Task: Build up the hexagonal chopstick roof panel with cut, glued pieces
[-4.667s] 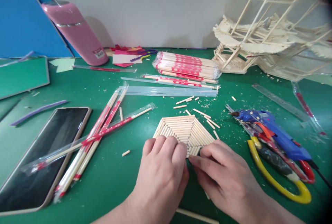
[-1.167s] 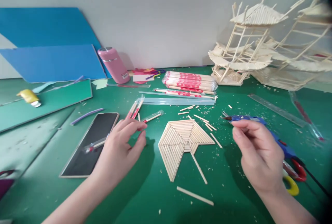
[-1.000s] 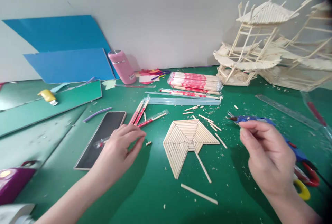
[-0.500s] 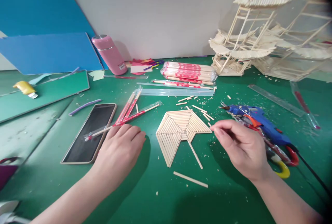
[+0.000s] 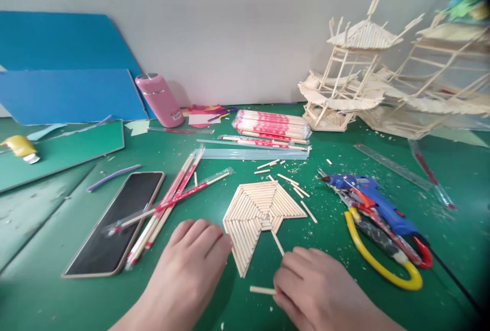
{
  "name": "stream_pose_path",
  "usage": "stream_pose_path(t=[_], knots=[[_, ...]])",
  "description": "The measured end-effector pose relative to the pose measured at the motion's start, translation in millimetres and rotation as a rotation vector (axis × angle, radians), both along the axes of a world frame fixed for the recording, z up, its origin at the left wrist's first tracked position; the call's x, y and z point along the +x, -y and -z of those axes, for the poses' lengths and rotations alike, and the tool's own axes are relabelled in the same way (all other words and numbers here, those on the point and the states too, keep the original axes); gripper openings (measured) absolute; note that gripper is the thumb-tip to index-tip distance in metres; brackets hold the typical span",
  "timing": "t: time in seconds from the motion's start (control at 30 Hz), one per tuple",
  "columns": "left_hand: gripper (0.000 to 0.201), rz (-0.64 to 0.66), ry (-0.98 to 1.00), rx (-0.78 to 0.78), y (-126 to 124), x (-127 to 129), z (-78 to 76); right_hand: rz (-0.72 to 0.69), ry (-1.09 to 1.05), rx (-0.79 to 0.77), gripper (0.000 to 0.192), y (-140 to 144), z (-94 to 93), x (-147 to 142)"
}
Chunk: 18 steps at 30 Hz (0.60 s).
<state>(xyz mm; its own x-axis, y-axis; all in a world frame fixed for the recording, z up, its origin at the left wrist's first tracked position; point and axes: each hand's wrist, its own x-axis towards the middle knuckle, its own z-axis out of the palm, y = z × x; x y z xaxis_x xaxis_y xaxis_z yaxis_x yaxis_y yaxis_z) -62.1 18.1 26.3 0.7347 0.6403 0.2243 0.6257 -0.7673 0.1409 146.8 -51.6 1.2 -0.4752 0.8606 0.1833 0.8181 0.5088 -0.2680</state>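
Reaching at 6 o'clock, right hand [image 5: 317,290] has its fingers closing on a short cut stick [image 5: 262,289] lying on the green tabletop [image 5: 344,269], just below the fan-shaped stick panel [image 5: 256,216]; left hand [image 5: 191,264] rests flat, fingers together, holding nothing, touching the panel's 8 o'clock edge. Judged step: picking up the next stick; next comes seating it against the panel. Half a second ago the right hand was up at 3 o'clock of the panel.

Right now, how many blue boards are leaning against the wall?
2: the darker blue board stands behind at far left, the lighter blue board leans in front of it, beside the pink bottle.
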Motion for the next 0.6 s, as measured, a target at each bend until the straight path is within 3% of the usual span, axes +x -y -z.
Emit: stream_pose_path(t=[0.17, 0.33, 0.4, 0.5, 0.6], knots=[[0.022, 0.096, 0.126, -0.041, 3, 20, 11.2, 0.051, 0.045, 0.207, 0.017, 1, 14.3, -5], [0.018, 0.105, 0.098, -0.070, -1, 37, 17.2, 0.097, 0.003, 0.381, 0.037, 2, 20.6, -10], [0.018, 0.087, 0.095, -0.072, -3, 41, 20.1, 0.103, -0.079, 0.345, 0.042, -1, 13.5, -3], [0.017, 0.077, 0.127, -0.082, -3, 40, 27.4, 0.212, -0.174, 0.166, 0.030, -8, -9.2, 21], [0.015, 0.077, 0.147, -0.092, -1, 36, 34.2, 0.372, -0.136, 0.195, 0.014, -20, -29.3, 47]])
